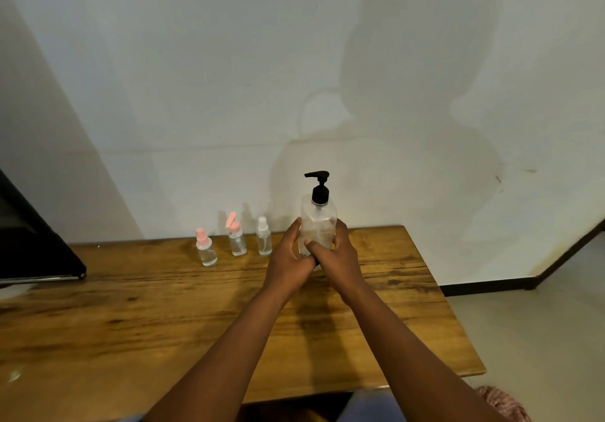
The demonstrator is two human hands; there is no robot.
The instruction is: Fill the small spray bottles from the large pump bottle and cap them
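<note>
Head view. Both hands, left (288, 254) and right (337, 254), wrap around the lower body of the pump bottle (318, 222), which stands upright on the worktop (163, 307) at frame centre; the right thumb crosses over the left hand. Its black pump (319, 186) is screwed on. Left of it stand three spray bottles: one with a pink cap (205, 248), one with a tilted pink cap (236, 235), one with a white cap (264, 236). All three appear to hold clear liquid; levels cannot be told. Judged stage: either filling has not begun or it is nearly finished; the tilted cap suggests capping is incomplete.
</note>
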